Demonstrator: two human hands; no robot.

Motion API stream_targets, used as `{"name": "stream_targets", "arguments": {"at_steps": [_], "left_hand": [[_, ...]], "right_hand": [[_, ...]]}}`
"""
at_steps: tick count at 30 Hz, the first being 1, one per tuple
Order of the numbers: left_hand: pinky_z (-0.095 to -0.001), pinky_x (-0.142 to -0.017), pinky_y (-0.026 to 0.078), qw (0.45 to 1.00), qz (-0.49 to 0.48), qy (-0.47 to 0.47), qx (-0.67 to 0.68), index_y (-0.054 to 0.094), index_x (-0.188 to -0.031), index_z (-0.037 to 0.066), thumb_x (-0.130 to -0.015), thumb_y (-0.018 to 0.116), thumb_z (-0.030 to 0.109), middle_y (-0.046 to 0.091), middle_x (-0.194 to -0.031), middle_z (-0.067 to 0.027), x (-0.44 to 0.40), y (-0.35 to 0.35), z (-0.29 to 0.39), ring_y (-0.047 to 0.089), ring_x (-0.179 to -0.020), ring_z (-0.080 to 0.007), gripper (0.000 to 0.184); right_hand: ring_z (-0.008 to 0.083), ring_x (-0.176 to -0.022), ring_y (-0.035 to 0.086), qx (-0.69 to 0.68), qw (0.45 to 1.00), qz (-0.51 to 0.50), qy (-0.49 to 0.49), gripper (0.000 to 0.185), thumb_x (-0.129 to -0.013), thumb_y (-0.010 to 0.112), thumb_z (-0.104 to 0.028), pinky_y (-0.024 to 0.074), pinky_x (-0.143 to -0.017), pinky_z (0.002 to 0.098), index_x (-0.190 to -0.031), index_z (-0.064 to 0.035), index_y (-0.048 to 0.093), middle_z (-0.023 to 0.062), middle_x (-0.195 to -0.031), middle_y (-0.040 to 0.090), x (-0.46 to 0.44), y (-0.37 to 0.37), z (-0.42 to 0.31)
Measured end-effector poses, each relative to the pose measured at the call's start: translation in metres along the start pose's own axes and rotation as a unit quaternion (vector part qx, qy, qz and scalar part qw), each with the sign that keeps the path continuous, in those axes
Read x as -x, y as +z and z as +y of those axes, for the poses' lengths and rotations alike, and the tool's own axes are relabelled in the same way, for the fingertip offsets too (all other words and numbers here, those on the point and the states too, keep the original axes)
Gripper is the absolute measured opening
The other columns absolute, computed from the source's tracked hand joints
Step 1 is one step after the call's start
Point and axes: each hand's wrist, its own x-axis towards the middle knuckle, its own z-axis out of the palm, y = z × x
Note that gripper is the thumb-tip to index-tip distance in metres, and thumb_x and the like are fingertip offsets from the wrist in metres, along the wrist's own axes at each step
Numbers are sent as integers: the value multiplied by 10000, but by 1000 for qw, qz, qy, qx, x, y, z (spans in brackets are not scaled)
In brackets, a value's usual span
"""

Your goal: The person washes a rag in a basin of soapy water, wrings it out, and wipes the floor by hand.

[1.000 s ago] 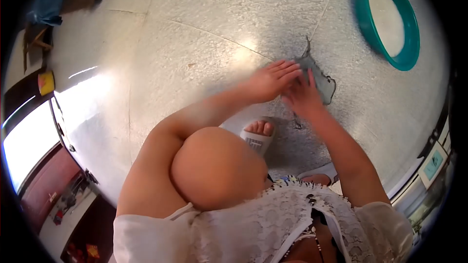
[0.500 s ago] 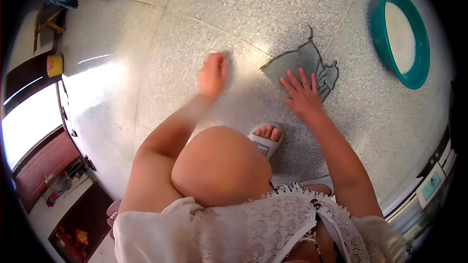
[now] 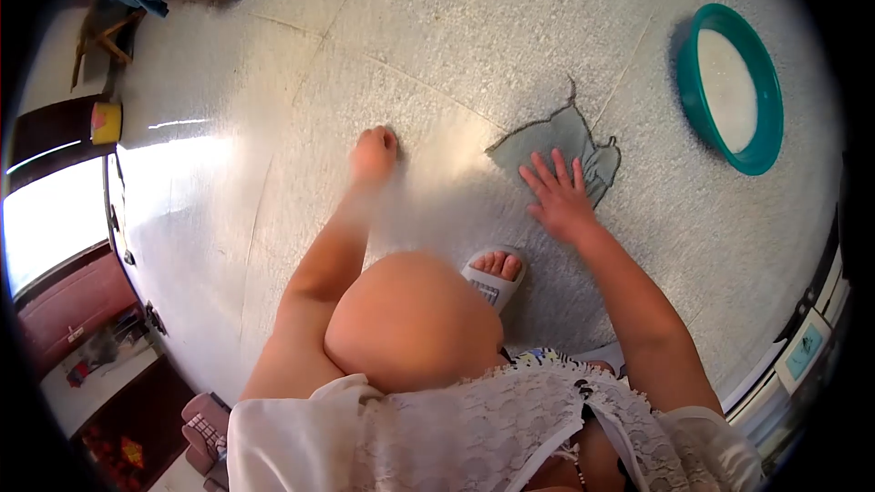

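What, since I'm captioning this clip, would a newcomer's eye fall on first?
Probably the bright teal basin, white inside, at the upper right on the pale speckled floor. Next, the grey-green cloth right of centre, with the right hand spread over its near side. The left hand is curled, apart from the cloth, left of centre.

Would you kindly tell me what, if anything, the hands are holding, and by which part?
The right hand lies spread on the gray cloth, not gripping it; whether the curled left hand holds anything cannot be told.
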Motion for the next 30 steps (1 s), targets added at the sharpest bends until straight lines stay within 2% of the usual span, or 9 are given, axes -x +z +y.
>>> {"name": "stream_targets", "arguments": {"at_steps": [11,14,17,18,20,22,23,24,30], "left_hand": [[-318,-601,557,874,-460,73,134,720,-925,8,-857,622,46,701,-771,-75,-4,-21,45,689,-681,-164,126],[-333,-689,576,851,-434,198,218,726,-948,19,-862,617,27,715,-823,-69,-31,-4,50,695,-743,-169,138],[-361,-994,537,668,-381,-13,639,663,-1250,15,-914,713,104,720,-1159,-110,-76,-63,136,671,-1106,-198,351],[-367,-1082,480,456,-342,107,815,559,-1407,23,-948,716,186,632,-1362,-146,-101,-83,159,583,-1283,-214,512],[-373,-1118,445,602,-71,76,792,554,-1422,33,-992,663,215,591,-1427,-149,-119,-120,202,532,-1347,-216,479],[-398,-1138,423,779,-125,104,605,531,-1423,-2,-1027,588,198,600,-1415,-142,-108,-93,192,547,-1335,-244,447],[-362,-1115,424,753,-201,192,596,566,-1424,62,-1055,558,253,618,-1409,-100,-100,-48,172,566,-1297,-209,416],[-362,-1104,425,894,-250,172,330,575,-1423,89,-1066,528,294,633,-1392,-69,-55,-51,197,592,-1253,-194,414],[-605,-1198,197,822,-237,478,200,520,-1465,143,-1000,560,383,430,-1568,-140,52,78,194,355,-1460,-388,525]], "right_hand": [[348,-1573,38,1,1000,-25,16,751,-959,628,-400,8,-1244,597,-1607,-252,277,38,-1708,132,1,-9,-2],[358,-1569,60,-8,1000,3,2,736,-953,627,-407,31,-1238,616,-1595,-245,305,43,-1702,158,5,-2,-1],[371,-1563,102,7,998,54,-12,706,-939,623,-396,65,-1230,641,-1574,-245,353,50,-1688,210,3,7,5],[370,-1563,105,21,998,64,-16,706,-938,619,-387,68,-1230,641,-1576,-248,350,51,-1687,214,4,4,3],[370,-1561,115,17,997,68,-27,707,-930,620,-362,71,-1228,646,-1574,-245,353,54,-1681,228,13,7,-4],[373,-1559,126,-6,996,82,-32,712,-915,629,-328,73,-1223,657,-1569,-234,365,60,-1673,246,2,4,3],[371,-1556,136,-6,996,79,-30,706,-911,629,-310,85,-1229,638,-1563,-216,375,71,-1674,243,0,3,4],[369,-1553,146,-9,997,73,-27,700,-908,629,-292,97,-1235,619,-1557,-198,386,81,-1674,240,2,1,2],[393,-1444,352,-171,983,46,-39,456,-940,654,-251,312,-1173,479,-1363,-94,595,207,-1503,465,-5,-3,1]]}}
